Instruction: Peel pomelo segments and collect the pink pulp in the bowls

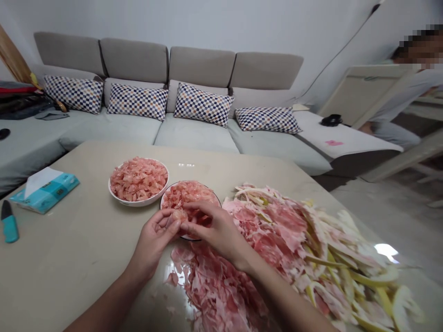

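Note:
A small piece of pomelo flesh [180, 215] is pinched between the fingertips of my left hand [157, 233] and my right hand [212, 229]. Both hands are closed around it, above the near side of a dark-rimmed bowl [218, 197] of pink pomelo pulp [188, 191]. Behind and to the left stands a white bowl [138, 203], heaped with more pulp [138, 179]. Under and beside my right forearm lies a broad heap of pink pomelo membranes [224, 290], mixed with yellow-green and white strips of rind [367, 279] on the right.
A blue tissue pack [50, 191] and a knife with a teal handle [10, 228] lie on the left of the table [86, 258]. Beyond stands a grey sofa [197, 131] with checked cushions [204, 103]. A person [398, 108] sits at the far right.

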The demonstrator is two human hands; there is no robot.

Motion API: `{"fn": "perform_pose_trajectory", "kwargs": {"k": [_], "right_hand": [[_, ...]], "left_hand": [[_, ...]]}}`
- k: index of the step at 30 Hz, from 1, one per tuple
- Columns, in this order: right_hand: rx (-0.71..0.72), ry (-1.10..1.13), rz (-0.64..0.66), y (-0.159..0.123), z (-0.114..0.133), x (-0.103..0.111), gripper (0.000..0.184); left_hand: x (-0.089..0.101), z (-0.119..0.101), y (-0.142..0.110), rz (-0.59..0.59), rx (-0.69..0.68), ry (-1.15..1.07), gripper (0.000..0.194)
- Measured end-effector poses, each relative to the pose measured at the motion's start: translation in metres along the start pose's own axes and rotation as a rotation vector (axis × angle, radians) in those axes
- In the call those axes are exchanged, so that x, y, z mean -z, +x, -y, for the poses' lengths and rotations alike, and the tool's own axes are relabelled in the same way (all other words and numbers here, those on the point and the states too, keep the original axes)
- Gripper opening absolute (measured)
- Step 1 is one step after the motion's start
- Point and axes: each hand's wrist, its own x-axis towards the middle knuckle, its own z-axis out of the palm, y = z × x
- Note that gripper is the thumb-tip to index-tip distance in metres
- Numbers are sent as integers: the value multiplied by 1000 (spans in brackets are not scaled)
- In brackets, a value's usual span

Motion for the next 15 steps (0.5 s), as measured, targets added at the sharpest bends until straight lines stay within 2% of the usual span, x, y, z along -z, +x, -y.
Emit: {"fn": "perform_pose_trajectory", "kwargs": {"k": [3,6,8,15], "right_hand": [[-7,10,24,0,2,-1,40],[-6,38,-8,0,4,0,16],[-27,72,-19,1,4,1,9],[-148,202,25,3,-1,6,20]], "left_hand": [[0,0,0,11,-13,27,29],[-1,-1,-2,14,-8,12,27],[-2,-1,-3,21,1,3,25],[-1,1,-3,30,7,-34,26]]}}
